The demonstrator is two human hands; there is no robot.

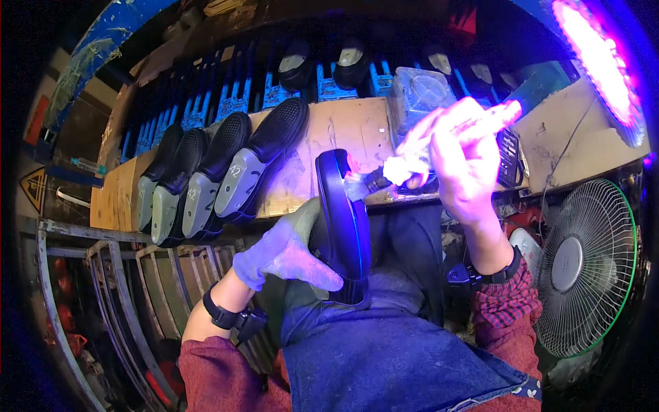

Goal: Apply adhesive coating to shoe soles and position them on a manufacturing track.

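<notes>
L hand [288,255], gloved, is clamped on a black shoe [341,223], thumb across its side; the shoe stands on edge over the lap, on a dark apron [405,357], toe pointing away. R hand [461,154], bare, is closed round a brush handle [504,113]; the brush tip [362,185] touches the shoe's upper edge, just beyond the L hand's fingertips.

Risks, as I judge them:
- The shoe is only pinched btw glove and lap, so a hard brush stroke could twist it out of the grip & drop it on the apron.
- The brush is loaded w/ something pale, prob. glue. A slip would smear it over the black side, or onto the glove sitting just below.
- The purple lamp [600,65], up & right of the R hand, washes out colour, so thin or missed patches are hard to spot.
- The R sleeve [504,302] hangs close to a fan [583,268] just outboard of that wrist. The guard is on, but its wind could dry or blow the coat.

Around: left of & beyond the L hand, a row of black shoes w/ grey soles [206,178] leans on a wooden bench [343,130], crowding it. Just behind the R hand sits a clear plastic tub [415,93], partly hidden by the fingers, so a reach there is cramped. Farther off, blue racks [233,93] w/ more shoes. A metal frame [103,275] is down-left of the L wrist.
</notes>
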